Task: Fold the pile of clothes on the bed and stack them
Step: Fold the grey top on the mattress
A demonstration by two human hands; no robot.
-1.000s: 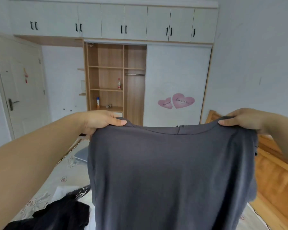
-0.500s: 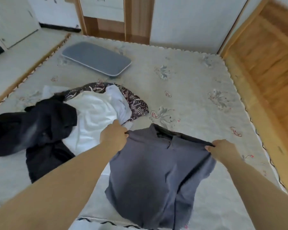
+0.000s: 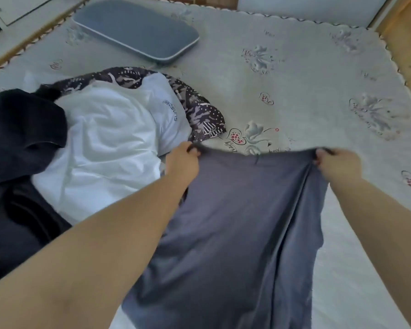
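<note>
A grey shirt (image 3: 235, 222) is stretched out flat over the near part of the bed (image 3: 306, 96). My left hand (image 3: 182, 162) pinches its far left corner and my right hand (image 3: 335, 163) pinches its far right corner, both close to the mattress. Left of the shirt lies the unfolded pile: a white shirt (image 3: 105, 143) on top, a dark patterned garment (image 3: 195, 108) under it, and black clothing (image 3: 19, 143) at the far left.
A flat grey cushion (image 3: 138, 29) lies at the far left of the bed. The wooden bed frame (image 3: 408, 51) runs along the right edge. The floral mattress cover spreads beyond and to the right of the shirt.
The grey shirt was held up in the air a second ago. Both hands have brought it down and drawn it out over the bed, and my view has tilted down from the wardrobe.
</note>
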